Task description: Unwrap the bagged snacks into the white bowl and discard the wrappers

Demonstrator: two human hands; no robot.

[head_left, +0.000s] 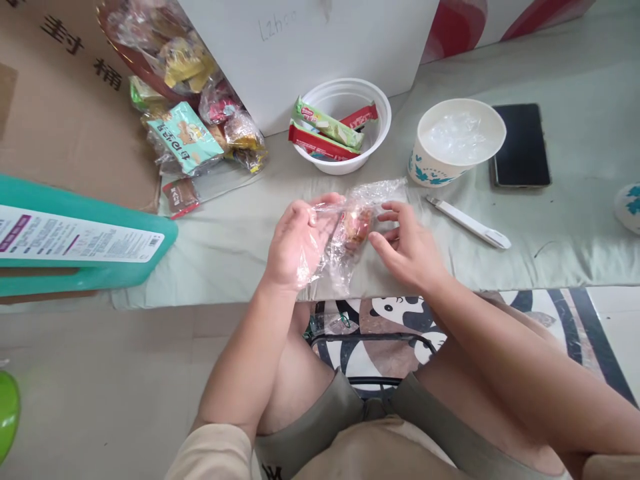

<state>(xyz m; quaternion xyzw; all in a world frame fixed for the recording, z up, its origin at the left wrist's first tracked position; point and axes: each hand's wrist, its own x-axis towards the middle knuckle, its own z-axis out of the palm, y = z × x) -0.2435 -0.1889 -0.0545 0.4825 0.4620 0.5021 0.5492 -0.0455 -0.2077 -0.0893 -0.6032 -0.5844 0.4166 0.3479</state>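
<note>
Between my hands, over the cloth-covered surface, is a clear plastic bag. A small snack in a reddish-brown wrapper shows in or behind the crinkled film. My left hand is closed on the bag's left side, its thumb and fingers curled at the film. To the right, my right hand has its fingers apart, close to the snack and the bag's edge. Whether a fingertip touches the film I cannot tell. Beyond the hands sits a white plastic bowl with several red and green wrapped bars.
A patterned paper tub holds clear plastic. Near it lie a white utility knife and a black phone. At left are piled snack packets, a teal container and a cardboard box. A white box stands behind.
</note>
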